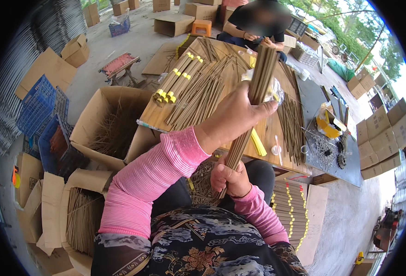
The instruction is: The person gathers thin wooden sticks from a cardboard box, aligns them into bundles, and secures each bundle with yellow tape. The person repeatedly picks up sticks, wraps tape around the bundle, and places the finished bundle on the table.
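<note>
A thick bundle of thin brown sticks (263,76) stands nearly upright before me, its top leaning to the right. My left hand (239,110) is closed round its upper part, with the thumb laid across the front. Lower down, my right hand (231,178) wraps the same bundle near its bottom end. Behind the bundle is the wooden table (230,55), where many loose brown sticks (198,101) lie spread. Several tied bundles with yellow bands (177,78) rest at its left side. Yellow strips (258,142) lie close to my left hand, beside the bundle.
Cardboard boxes holding sticks (82,221) and scraps (115,124) stand at my left, near blue crates (42,106). Across the table a person (258,27) sits handling something small. A dark board (331,152) with a yellow container (328,124) is on the right. Banded bundles (290,211) lie below.
</note>
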Action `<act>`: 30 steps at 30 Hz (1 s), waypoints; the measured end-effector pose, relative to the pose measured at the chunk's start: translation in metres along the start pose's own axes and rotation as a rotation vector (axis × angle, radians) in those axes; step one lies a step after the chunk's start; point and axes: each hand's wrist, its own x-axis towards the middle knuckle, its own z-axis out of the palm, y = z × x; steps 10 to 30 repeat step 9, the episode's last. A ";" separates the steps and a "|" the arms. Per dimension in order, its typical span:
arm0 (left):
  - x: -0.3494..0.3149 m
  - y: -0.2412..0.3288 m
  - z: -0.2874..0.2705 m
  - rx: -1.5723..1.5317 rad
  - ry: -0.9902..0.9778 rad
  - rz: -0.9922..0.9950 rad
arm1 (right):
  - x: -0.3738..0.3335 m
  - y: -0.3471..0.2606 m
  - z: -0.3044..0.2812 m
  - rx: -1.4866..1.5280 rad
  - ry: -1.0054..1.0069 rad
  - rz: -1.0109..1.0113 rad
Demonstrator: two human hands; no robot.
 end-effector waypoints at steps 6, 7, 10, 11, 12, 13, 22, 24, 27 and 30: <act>0.006 0.083 0.061 0.892 -0.497 0.540 | -0.027 -0.015 -0.044 -0.159 0.310 -0.138; -0.005 0.113 0.070 0.972 -0.730 0.506 | -0.023 -0.011 -0.035 -0.181 0.280 -0.130; -0.013 0.118 0.083 1.059 -0.862 0.534 | -0.006 0.000 -0.021 -0.200 0.245 -0.082; -0.013 0.118 0.083 1.059 -0.862 0.534 | -0.006 0.000 -0.021 -0.200 0.245 -0.082; -0.013 0.118 0.083 1.059 -0.862 0.534 | -0.006 0.000 -0.021 -0.200 0.245 -0.082; -0.013 0.118 0.083 1.059 -0.862 0.534 | -0.006 0.000 -0.021 -0.200 0.245 -0.082; -0.013 0.118 0.083 1.059 -0.862 0.534 | -0.006 0.000 -0.021 -0.200 0.245 -0.082; -0.013 0.118 0.083 1.059 -0.862 0.534 | -0.006 0.000 -0.021 -0.200 0.245 -0.082; -0.013 0.118 0.083 1.059 -0.862 0.534 | -0.006 0.000 -0.021 -0.200 0.245 -0.082; -0.013 0.118 0.083 1.059 -0.862 0.534 | -0.006 0.000 -0.021 -0.200 0.245 -0.082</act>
